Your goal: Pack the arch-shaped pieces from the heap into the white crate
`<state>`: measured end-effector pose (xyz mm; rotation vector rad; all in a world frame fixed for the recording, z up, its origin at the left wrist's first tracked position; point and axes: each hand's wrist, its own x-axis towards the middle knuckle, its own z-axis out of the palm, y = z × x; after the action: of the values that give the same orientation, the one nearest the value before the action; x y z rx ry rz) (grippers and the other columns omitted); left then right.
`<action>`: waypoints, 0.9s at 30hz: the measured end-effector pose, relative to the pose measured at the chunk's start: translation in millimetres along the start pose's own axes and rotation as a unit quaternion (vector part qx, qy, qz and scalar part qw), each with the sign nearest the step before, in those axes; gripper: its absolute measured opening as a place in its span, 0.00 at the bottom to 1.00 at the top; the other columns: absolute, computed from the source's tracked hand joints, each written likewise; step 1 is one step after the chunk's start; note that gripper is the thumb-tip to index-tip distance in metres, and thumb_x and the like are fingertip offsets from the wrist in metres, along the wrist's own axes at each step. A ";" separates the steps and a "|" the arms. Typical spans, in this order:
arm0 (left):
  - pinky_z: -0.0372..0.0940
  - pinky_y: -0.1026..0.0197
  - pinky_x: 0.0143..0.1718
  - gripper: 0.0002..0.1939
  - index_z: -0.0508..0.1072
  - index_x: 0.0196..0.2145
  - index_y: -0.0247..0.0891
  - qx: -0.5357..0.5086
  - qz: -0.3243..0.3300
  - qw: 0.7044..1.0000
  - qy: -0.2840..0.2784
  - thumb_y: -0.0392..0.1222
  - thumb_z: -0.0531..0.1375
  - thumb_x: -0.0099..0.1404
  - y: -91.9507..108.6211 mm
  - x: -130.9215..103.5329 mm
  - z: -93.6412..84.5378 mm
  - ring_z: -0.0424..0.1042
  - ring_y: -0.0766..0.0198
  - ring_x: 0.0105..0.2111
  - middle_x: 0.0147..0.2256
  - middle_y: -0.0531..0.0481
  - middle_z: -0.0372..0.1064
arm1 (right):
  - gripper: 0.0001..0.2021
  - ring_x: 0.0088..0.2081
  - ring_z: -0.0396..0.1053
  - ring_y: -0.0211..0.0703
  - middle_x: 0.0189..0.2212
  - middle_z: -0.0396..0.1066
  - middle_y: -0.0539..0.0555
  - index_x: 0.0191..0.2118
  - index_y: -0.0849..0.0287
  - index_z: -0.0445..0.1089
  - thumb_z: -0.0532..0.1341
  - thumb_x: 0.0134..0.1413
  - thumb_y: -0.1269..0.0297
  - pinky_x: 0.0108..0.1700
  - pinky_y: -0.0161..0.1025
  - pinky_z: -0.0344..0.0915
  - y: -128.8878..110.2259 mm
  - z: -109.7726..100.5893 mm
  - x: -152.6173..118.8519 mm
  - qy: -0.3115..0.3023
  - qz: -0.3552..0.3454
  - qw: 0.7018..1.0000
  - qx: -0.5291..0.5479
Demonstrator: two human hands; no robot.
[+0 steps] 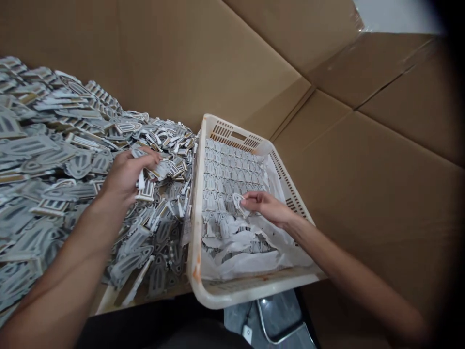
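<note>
Cream slatted plastic crate, rust-stained at the near rim, set right of centre. Crumpled white paper lining, inside it at the near end and right side. Right hand: forearm reaching in from the near right, palm turned down, thumb and fingers pinching one flat pale looped piece over the crate. Small grey-white pieces, ranked beneath in rows toward the far end. Left hand: forearm slanting from the near left, fingers curled round several grey-and-white slotted pieces, above a large loose heap of similar pieces. Brown cardboard wall, far side.
</note>
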<state>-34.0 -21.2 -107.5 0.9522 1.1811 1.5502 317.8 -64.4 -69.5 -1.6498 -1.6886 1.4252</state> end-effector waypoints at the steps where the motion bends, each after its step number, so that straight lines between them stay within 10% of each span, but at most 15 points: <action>1: 0.65 0.53 0.35 0.06 0.69 0.23 0.39 -0.003 -0.007 1.000 0.004 0.36 0.61 0.41 -0.3 0.1 -0.3 0.68 0.56 0.35 0.34 0.47 0.70 | 0.20 0.36 0.67 0.42 0.33 0.73 0.52 0.37 0.59 0.75 0.73 0.50 0.46 0.40 0.40 0.62 10.3 -2.2 -2.5 0.013 0.004 0.999 -0.029; 16: 0.62 0.59 0.34 0.04 0.70 0.21 0.35 -0.060 -0.005 0.998 -0.005 0.33 0.61 0.42 -10.0 -0.7 -1.0 0.67 0.61 0.35 0.32 0.48 0.69 | 0.14 0.25 0.62 0.37 0.26 0.75 0.56 0.26 0.61 0.71 0.62 0.60 0.58 0.27 0.36 0.55 59.4 4.2 8.5 -0.131 0.090 0.973 -0.166; 27: 0.62 0.65 0.29 0.08 0.72 0.22 0.36 -0.159 -0.072 0.982 -0.075 0.34 0.63 0.38 -4.0 -7.8 1.0 0.70 0.60 0.38 0.37 0.47 0.72 | 0.16 0.25 0.70 0.38 0.27 0.79 0.57 0.26 0.60 0.70 0.59 0.67 0.64 0.28 0.34 0.63 61.0 18.5 16.2 -0.100 0.109 0.953 -0.264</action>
<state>-30.1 -28.1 -111.5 0.7401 0.8458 1.4700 330.0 -69.4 -133.9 -2.0842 -2.2053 1.3460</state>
